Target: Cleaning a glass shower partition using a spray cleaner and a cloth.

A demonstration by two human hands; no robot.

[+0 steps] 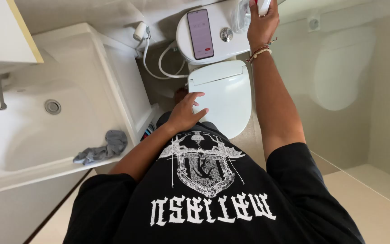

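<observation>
A phone (200, 34) lies on the toilet tank; rectangular, its screen lit pale pink.

Left hand (187, 112) low and near the body, fingers spread loosely, palm down, elbow bent, right arm stretched straight forward, right hand (262, 20) raised at the top edge, fingers curled closed, fingertips cut off, bracelets at wrist

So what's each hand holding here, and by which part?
Right hand grips a white object at the frame's top edge; which part cannot be told. Left hand holds nothing.
</observation>
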